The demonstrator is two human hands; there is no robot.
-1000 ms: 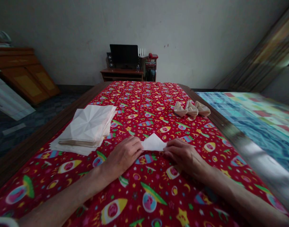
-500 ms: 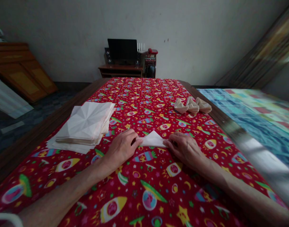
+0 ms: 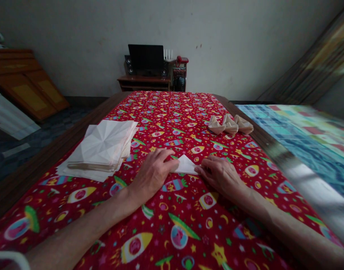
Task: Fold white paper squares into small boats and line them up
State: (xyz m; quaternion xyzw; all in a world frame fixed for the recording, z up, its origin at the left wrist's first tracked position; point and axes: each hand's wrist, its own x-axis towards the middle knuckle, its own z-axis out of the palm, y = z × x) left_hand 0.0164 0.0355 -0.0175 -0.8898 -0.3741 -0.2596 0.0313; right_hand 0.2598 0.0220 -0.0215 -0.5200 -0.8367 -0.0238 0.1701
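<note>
Your right hand (image 3: 221, 172) pinches the folded paper (image 3: 185, 165) — left hand (image 3: 155, 167) at its other end, grip unclear. Paper stack (image 3: 104, 140) left of both.

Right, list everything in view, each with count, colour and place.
folded paper: one, white, between the hands
paper stack: one, off-white, left on the tablecloth
folded paper shapes: three, beige, far right
tablecloth: one, patterned red, on the table
table: one, brown, centre
monitor: one, black, on the desk
speakers: two, black, flanking the monitor
desk: one, brown, by the wall
telephone: one, red, right of the monitor
cabinet: one, orange-brown, far left
patchwork cover: one, multicoloured, right
curtain: one, brownish, far right
wall: one, grey, background
left hand: one, at the paper's left end
right hand: one, at its right end
</note>
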